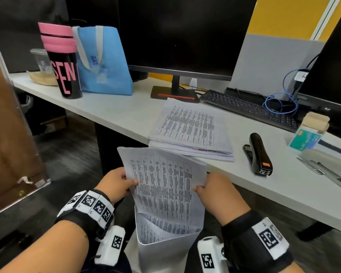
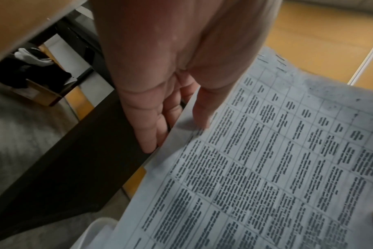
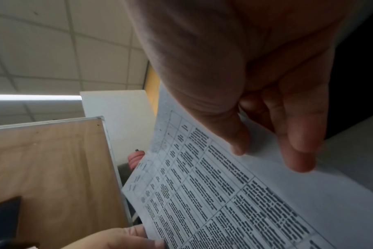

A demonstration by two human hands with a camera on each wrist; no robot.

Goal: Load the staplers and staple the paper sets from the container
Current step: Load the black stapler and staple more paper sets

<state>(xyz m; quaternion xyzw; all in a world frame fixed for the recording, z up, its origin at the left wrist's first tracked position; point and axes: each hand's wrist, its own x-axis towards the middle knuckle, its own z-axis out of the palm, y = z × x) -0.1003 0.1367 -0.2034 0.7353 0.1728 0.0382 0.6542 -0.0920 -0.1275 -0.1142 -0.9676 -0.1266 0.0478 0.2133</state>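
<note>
Fingers of both hands pinch paper set (image 1: pixel 163 180) above white container (image 1: pixel 165 251).

A black tumbler (image 1: pixel 64 60) with a pink lid and pink letters stands at the desk's (image 1: pixel 114 113) far left corner, touching a blue tote bag (image 1: pixel 104 62) on its right, with a clear cup (image 1: pixel 40 60) on a pale tray (image 1: pixel 41 77) behind it at the left edge. A dark monitor (image 1: pixel 183 34) stands on its stand along the far edge, a black keyboard (image 1: pixel 248 109) lies to its right with a blue cable (image 1: pixel 283 99) looped over it, and a second monitor (image 1: pixel 333 66) rises at the right edge. A brown wooden panel (image 1: pixel 10 134) stands on the dark floor (image 1: pixel 71 154) left of the desk.
</note>
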